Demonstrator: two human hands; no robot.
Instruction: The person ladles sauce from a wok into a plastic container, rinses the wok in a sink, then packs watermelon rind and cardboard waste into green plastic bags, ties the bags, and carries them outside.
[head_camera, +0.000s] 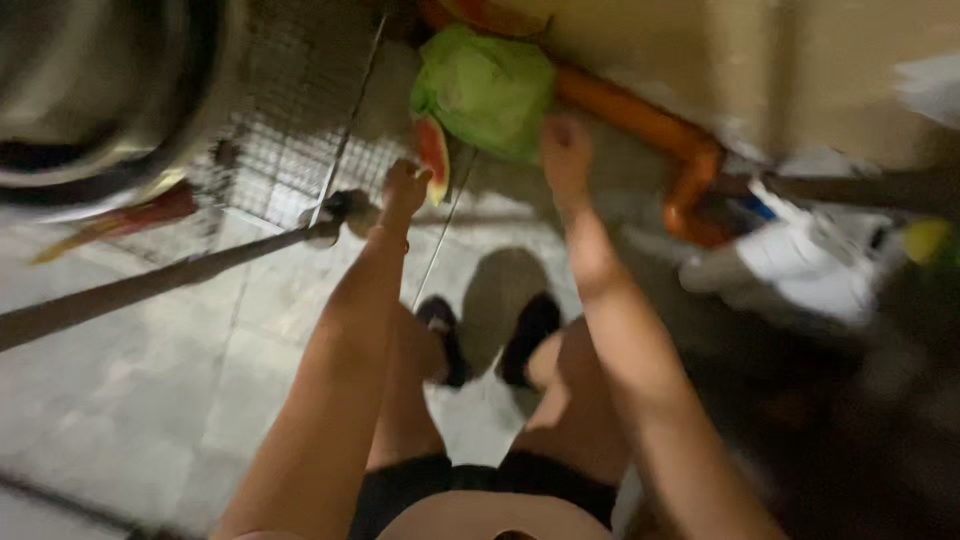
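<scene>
A green plastic bag (487, 88) lies on the tiled floor against a wall. My left hand (405, 186) is closed on a slice of watermelon (433, 152) with red flesh and green rind, right beside the bag's lower left. At the bag's lower right edge, my right hand (566, 152) reaches down with its fingers curled; whether it grips the bag is blurred. My bare legs and black shoes (487, 340) show below.
An orange pipe (660, 135) runs along the wall and bends down at right. A metal grate (290, 130) and a large round metal vessel (110, 90) are at left. A grey rod (160, 280) crosses the floor. White bags (810, 260) lie at right.
</scene>
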